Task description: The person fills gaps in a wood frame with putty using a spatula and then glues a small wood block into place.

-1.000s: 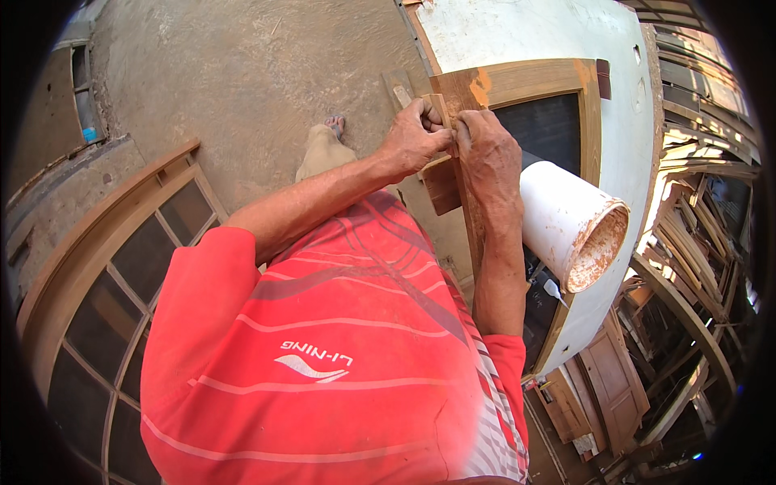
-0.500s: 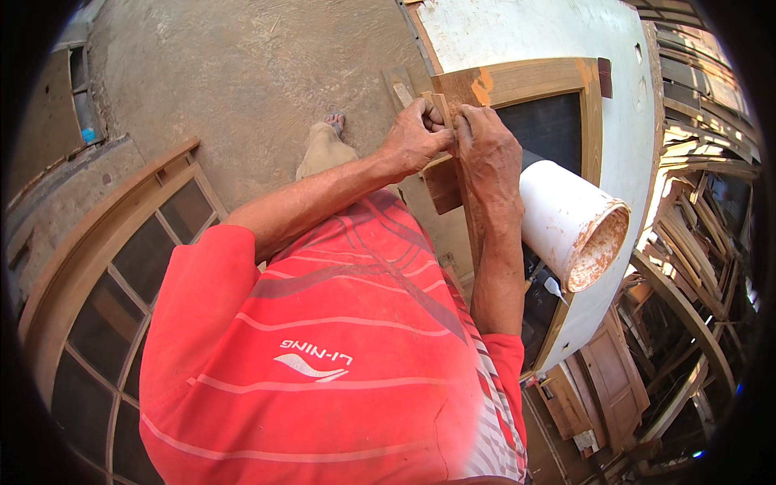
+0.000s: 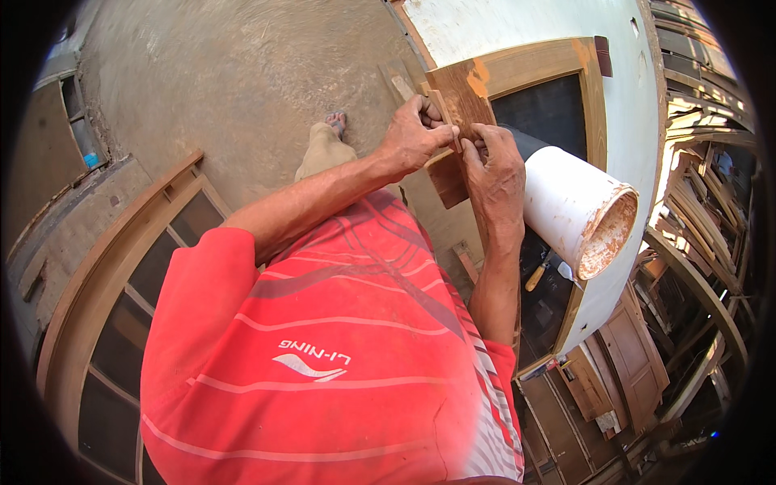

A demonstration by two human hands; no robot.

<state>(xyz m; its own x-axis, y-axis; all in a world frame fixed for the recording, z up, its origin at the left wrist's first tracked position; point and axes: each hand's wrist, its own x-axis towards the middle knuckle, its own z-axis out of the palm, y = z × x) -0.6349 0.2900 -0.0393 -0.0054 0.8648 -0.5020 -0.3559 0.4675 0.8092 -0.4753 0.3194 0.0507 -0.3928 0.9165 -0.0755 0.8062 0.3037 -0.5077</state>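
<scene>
My left hand (image 3: 414, 139) pinches a thin wooden strip (image 3: 440, 107), holding it along the edge of a brown wooden frame (image 3: 517, 79). Close beside the strip's near end is my right hand (image 3: 497, 174), its fingers curled and thumb bent in. Whatever may lie between those right fingertips is too small to make out. The frame surrounds a dark panel (image 3: 543, 121) and carries orange patches near its corner. A short wooden block (image 3: 447, 179) juts out below my left hand.
A white bucket (image 3: 566, 202), brown residue round its mouth, stands on the frame beside my right forearm. Near it lies a putty knife with a wooden handle (image 3: 535, 279). The frame rests on a white board (image 3: 461, 28). Paned frames (image 3: 121, 323) are at left, stacked timber (image 3: 711, 218) at right.
My right hand has shifted slightly down and right, its fingers drawing back from the middle of the strip. My left hand keeps the strip. The putty knife's handle has come into sight.
</scene>
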